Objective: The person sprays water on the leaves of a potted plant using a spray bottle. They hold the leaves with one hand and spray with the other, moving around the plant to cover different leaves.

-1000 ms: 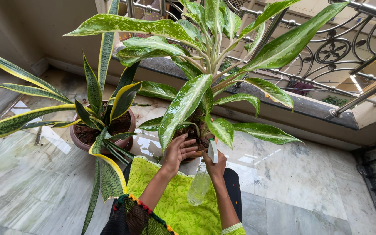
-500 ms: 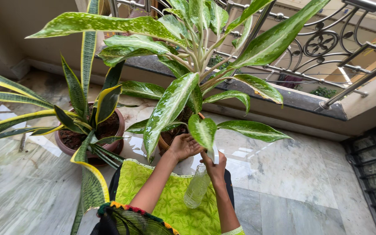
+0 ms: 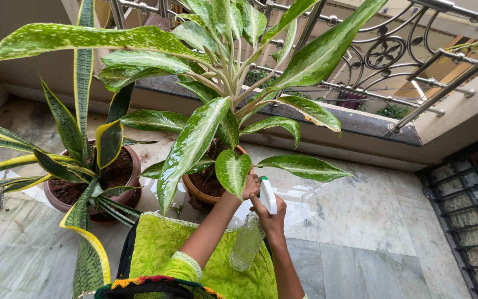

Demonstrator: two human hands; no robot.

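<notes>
My right hand (image 3: 273,217) grips the neck of a clear plastic spray bottle (image 3: 247,242) with a white trigger head (image 3: 268,195), held over my green-clad lap. My left hand (image 3: 248,187) reaches forward and is partly hidden behind a small speckled leaf (image 3: 232,170); it touches or holds that leaf from behind. The leaf belongs to a large speckled green plant (image 3: 217,83) in an orange-brown pot (image 3: 195,189) right in front of me.
A snake plant with yellow-edged leaves stands in a reddish pot (image 3: 131,182) at the left. A dark stone ledge (image 3: 360,124) and a metal railing (image 3: 394,55) run behind the plants. Marble floor (image 3: 360,238) lies at the right, with a metal grille (image 3: 471,221) at the far right.
My left hand has moved from the pot's soil up behind the small leaf. The spray bottle has risen a little. The view has shifted so the plants sit further left.
</notes>
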